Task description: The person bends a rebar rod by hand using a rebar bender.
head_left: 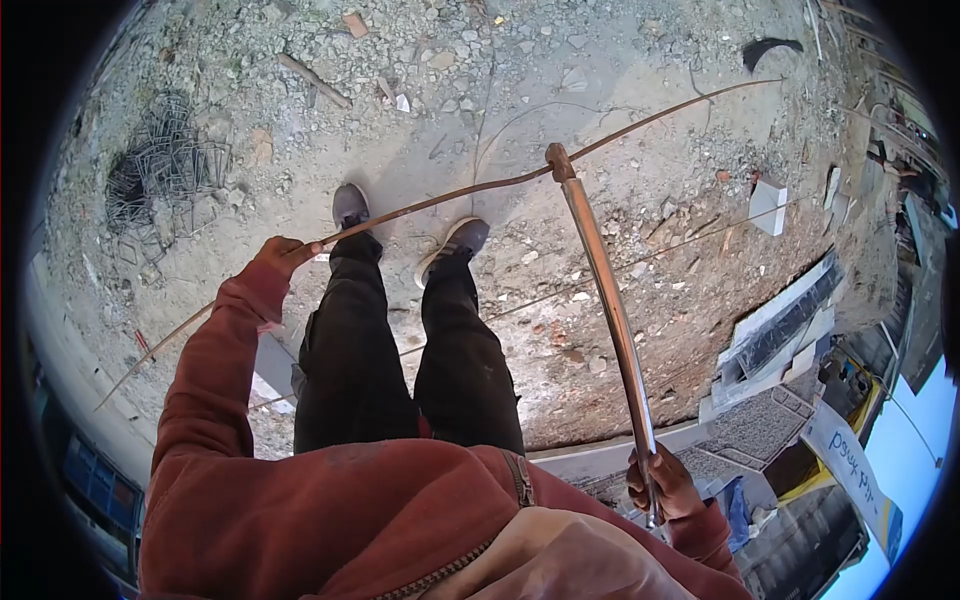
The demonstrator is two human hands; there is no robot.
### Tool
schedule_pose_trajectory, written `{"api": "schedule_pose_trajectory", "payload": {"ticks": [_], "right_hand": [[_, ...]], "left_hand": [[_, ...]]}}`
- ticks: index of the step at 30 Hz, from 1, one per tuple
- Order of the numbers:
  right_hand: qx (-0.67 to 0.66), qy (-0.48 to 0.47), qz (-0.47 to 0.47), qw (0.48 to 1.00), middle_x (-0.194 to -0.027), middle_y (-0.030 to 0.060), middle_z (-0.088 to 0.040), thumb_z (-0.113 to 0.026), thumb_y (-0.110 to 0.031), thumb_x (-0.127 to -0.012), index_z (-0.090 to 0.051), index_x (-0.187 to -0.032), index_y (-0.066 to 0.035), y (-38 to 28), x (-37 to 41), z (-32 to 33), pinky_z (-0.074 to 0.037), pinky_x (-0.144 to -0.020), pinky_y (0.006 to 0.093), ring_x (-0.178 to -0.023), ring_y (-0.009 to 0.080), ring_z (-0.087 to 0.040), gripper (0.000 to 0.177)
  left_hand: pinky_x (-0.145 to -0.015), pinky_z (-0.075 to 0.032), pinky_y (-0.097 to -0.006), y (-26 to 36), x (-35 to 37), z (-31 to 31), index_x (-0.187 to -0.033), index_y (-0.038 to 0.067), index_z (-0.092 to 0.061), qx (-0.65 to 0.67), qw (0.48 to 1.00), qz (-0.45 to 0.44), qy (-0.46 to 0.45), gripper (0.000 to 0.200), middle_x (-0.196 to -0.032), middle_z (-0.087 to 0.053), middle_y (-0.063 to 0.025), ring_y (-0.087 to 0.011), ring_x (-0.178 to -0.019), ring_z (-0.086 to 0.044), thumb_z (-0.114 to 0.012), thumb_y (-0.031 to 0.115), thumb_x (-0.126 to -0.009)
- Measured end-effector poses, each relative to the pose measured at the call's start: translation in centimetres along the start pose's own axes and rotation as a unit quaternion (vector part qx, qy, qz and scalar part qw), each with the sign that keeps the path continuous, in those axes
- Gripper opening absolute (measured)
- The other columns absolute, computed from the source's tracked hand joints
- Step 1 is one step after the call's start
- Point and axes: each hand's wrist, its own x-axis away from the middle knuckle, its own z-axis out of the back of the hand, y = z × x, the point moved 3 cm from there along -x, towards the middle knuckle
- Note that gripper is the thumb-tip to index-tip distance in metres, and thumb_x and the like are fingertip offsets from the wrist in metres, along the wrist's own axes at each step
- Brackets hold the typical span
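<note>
left hand (288,254): closed on rod (460,193) | right hand (668,484): gripping bar (606,288) | bar's far end: at rod's bend

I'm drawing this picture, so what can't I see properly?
All in the head view:
Part of the rusty rod: hidden by the left sleeve.
Palm of the left hand: hidden by its back.
Wire pile: too tangled to count.
Banner words: too skewed to read surely.

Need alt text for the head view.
Left hand grips a long, bent, rusty rod; the right hand holds a metal bar whose far end meets the rod. Below, shoes stand on rubble-strewn ground.
</note>
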Motion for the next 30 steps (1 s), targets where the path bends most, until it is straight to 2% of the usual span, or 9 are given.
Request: {"api": "schedule_pose_trajectory", "payload": {"ticks": [5,8,12,15,16,19,22,25,30], "right_hand": [[-0.059,-0.076,0.021,0.995,-0.071,0.0042,-0.045,-0.045,-0.039,-0.088,-0.041,-0.106,-0.005,-1.4,2.1,-3.0,-0.035,-0.044,0.0221,-0.051,0.0106,-0.042,0.039],[-0.103,-0.048,0.007,0.994,-0.068,0.0032,-0.043,-0.042,-0.036,-0.090,-0.043,-0.105,-0.005,-0.5,2.5,-4.3,-0.035,-0.045,0.0220,-0.051,0.0098,-0.041,0.034],[-0.098,-0.005,-0.022,0.995,-0.067,0.0025,-0.043,-0.042,-0.037,-0.089,-0.045,-0.104,-0.006,-1.0,3.6,-4.4,-0.034,-0.044,0.0220,-0.049,0.0094,-0.039,0.035],[-0.087,0.010,-0.034,0.996,-0.066,0.0024,-0.043,-0.042,-0.039,-0.089,-0.045,-0.103,-0.007,-1.4,3.6,-4.6,-0.033,-0.042,0.0222,-0.047,0.0092,-0.038,0.035],[-0.081,0.012,-0.037,0.996,-0.066,0.0024,-0.043,-0.042,-0.040,-0.089,-0.045,-0.102,-0.008,-1.6,3.3,-4.8,-0.032,-0.041,0.0223,-0.046,0.0091,-0.037,0.035],[-0.034,0.041,-0.053,0.997,-0.064,0.0016,-0.041,-0.043,-0.040,-0.089,-0.045,-0.098,-0.009,-2.7,2.8,-5.7,-0.031,-0.040,0.0223,-0.045,0.0088,-0.036,0.032],[0.018,0.072,-0.065,0.995,-0.062,0.0006,-0.040,-0.044,-0.039,-0.089,-0.044,-0.095,-0.010,-3.5,2.1,-5.9,-0.030,-0.040,0.0226,-0.046,0.0085,-0.036,0.029],[0.042,0.087,-0.086,0.992,-0.061,-0.0001,-0.039,-0.045,-0.037,-0.089,-0.043,-0.093,-0.010,-4.2,1.1,-6.7,-0.030,-0.041,0.0224,-0.047,0.0082,-0.037,0.027],[0.080,0.090,-0.093,0.988,-0.061,-0.0004,-0.040,-0.045,-0.037,-0.089,-0.043,-0.092,-0.009,-4.6,-0.9,-7.5,-0.031,-0.045,0.0213,-0.051,0.0071,-0.037,0.029]], "left_hand": [[-0.044,-0.022,-0.0287,-1.6,-2.2,-0.1,-0.052,0.002,-0.053,0.034,0.999,0.025,-0.034,0.053,-0.044,-0.034,0.0021,-0.0084,-0.045,-0.030,-0.059,0.050,-0.074],[-0.044,-0.022,-0.0285,-1.5,-2.5,-1.6,-0.051,0.003,-0.052,0.083,0.993,0.023,-0.078,0.055,-0.044,-0.032,0.0031,-0.0082,-0.044,-0.029,-0.059,0.053,-0.073],[-0.042,-0.021,-0.0288,-0.5,-0.7,-3.6,-0.042,0.009,-0.040,0.071,0.993,0.049,-0.077,0.057,-0.043,-0.034,0.0034,-0.0080,-0.042,-0.030,-0.056,0.052,-0.076],[-0.043,-0.021,-0.0290,-0.4,1.5,-4.3,-0.043,0.009,-0.040,0.056,0.997,0.053,-0.023,0.057,-0.044,-0.034,0.0034,-0.0083,-0.043,-0.030,-0.057,0.054,-0.074],[-0.051,-0.036,-0.0356,0.2,2.3,-3.6,-0.061,-0.002,-0.059,-0.013,0.993,0.103,-0.048,0.065,-0.047,-0.047,-0.0072,-0.0160,-0.049,-0.044,-0.053,0.062,-0.071],[-0.055,-0.040,-0.0366,0.5,4.2,-3.7,-0.068,0.000,-0.064,-0.030,0.988,0.104,0.106,0.065,-0.050,-0.052,-0.0108,-0.0217,-0.053,-0.053,-0.052,0.063,-0.070],[-0.061,-0.043,-0.0379,2.1,4.9,-3.3,-0.074,0.001,-0.066,-0.032,0.987,0.146,0.053,0.066,-0.056,-0.057,-0.0146,-0.0280,-0.061,-0.059,-0.051,0.065,-0.068],[-0.054,-0.038,-0.0338,1.9,5.0,-4.1,-0.074,-0.003,-0.065,-0.010,0.978,0.209,-0.003,0.060,-0.051,-0.053,-0.0082,-0.0179,-0.053,-0.051,-0.058,0.057,-0.070],[-0.055,-0.039,-0.0341,-1.6,4.7,-6.7,-0.077,0.001,-0.067,-0.043,0.972,0.230,0.021,0.058,-0.053,-0.054,-0.0087,-0.0182,-0.055,-0.054,-0.057,0.058,-0.070]]}}
